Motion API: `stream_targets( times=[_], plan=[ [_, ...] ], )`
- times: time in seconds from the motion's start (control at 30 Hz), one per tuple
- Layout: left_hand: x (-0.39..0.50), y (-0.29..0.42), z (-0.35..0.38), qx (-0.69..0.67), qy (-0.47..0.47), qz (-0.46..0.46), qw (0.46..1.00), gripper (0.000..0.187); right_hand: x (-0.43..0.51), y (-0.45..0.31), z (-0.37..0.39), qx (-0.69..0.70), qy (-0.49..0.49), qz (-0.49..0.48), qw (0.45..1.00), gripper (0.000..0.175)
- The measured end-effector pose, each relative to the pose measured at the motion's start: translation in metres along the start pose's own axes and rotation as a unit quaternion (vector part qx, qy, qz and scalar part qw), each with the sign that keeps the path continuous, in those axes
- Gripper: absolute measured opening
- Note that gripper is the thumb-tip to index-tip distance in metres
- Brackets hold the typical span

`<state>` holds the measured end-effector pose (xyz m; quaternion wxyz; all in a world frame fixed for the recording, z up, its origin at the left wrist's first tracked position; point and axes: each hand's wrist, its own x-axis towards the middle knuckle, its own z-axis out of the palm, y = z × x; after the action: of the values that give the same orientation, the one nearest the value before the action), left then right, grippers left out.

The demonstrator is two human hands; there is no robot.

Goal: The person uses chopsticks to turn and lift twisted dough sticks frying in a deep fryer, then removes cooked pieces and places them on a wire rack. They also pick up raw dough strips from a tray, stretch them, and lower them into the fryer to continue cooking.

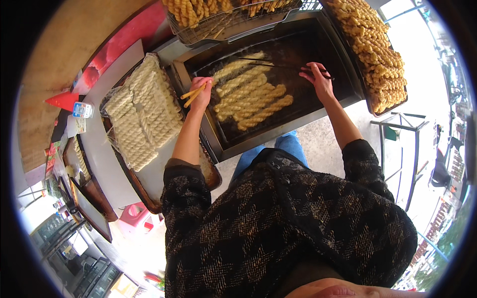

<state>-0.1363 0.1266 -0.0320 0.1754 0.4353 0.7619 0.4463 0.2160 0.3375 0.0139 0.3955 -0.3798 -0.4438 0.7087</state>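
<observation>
Several pale yellow dough twists (pixel 246 89) lie side by side in the dark oil of a rectangular metal fryer (pixel 238 147). My left hand (pixel 202 89) is closed around light wooden chopsticks (pixel 193 96) at the fryer's left side, by the end of the uppermost twist. Over the oil on the right, my right hand (pixel 316 79) grips long dark chopsticks (pixel 275 66), whose tips reach left to the upper twists. Raw white dough twists (pixel 145 111) lie in rows on a tray left of my left hand.
A wire basket (pixel 223 29) with browned twists (pixel 197 11) spans the fryer's far edge. A tray heaped with fried twists (pixel 372 56) flanks it on the right. More trays (pixel 89 208) and a pink plastic stool (pixel 138 219) are at lower left; a metal frame stand (pixel 400 126) is at right.
</observation>
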Motion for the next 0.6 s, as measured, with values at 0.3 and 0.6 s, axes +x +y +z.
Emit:
stream_targets(
  times=[0.3, 0.6],
  plan=[
    [0.001, 0.005, 0.001, 0.025, -0.014, 0.003, 1.0, 0.01, -0.013, 0.037, 0.054, 0.026, -0.008, 0.039, 0.999, 0.02],
    [-0.003, -0.001, -0.018, 0.039, 0.023, 0.004, 0.999, 0.01, -0.026, -0.011, -0.015, -0.037, 0.018, -0.032, 0.999, 0.023]
  ],
)
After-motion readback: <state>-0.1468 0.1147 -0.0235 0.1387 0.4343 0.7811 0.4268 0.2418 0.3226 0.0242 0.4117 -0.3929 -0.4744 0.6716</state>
